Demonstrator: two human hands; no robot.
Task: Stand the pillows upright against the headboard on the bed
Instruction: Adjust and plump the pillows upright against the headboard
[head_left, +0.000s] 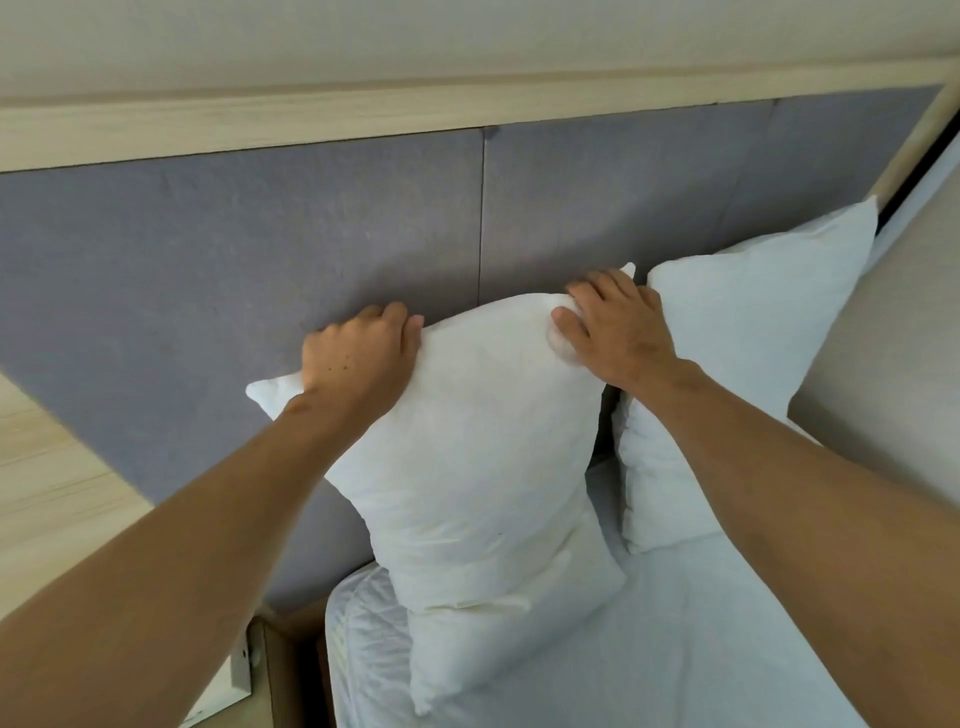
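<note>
A white pillow (478, 452) stands upright on the bed, its top edge leaning against the grey padded headboard (234, 270). My left hand (358, 358) grips its upper left corner. My right hand (613, 327) grips its upper right corner, thumb pressing into the fabric. A second white pillow (743, 332) stands upright to the right, also against the headboard, touching the first pillow's side. Another white pillow (467, 660) lies low in front of the held one, partly under it.
The bed's white quilted mattress cover (649, 649) fills the lower middle. A pale wooden ledge (311, 119) tops the headboard. A wooden bedside surface (47, 493) sits at left, and a beige panel (893, 338) borders the right side.
</note>
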